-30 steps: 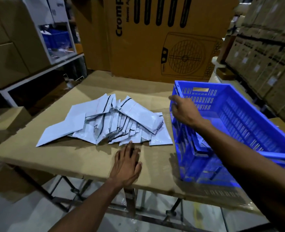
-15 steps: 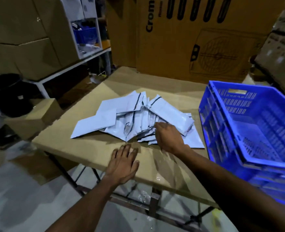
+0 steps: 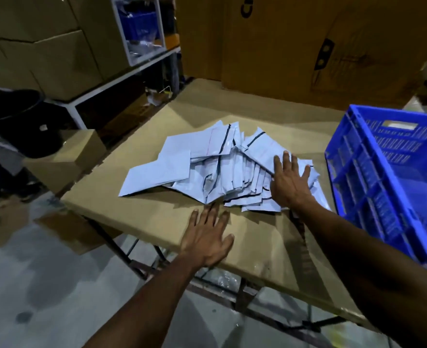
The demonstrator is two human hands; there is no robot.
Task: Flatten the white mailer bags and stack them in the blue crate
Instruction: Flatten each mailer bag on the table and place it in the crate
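Note:
A loose pile of several white mailer bags [image 3: 202, 167] lies spread in the middle of the cardboard-covered table [image 3: 157, 217]. My right hand [image 3: 290, 182] lies flat with fingers spread on the pile's right side. My left hand [image 3: 207, 237] rests palm down on the bare table just in front of the pile, fingertips near the closest bags. The blue crate [image 3: 383, 177] stands at the table's right end, and the part of its inside that I see holds nothing.
A large printed carton [image 3: 307, 46] stands behind the table. On the left a white shelf [image 3: 137, 28] holds a blue bin. Brown boxes [image 3: 39, 46] are stacked beside it. A small carton [image 3: 69, 156] and a black bin [image 3: 14, 109] sit on the floor.
My right hand left the crate's near rim, went to the pile's front edge, and now lies spread on its right side. My left hand stays flat on the table.

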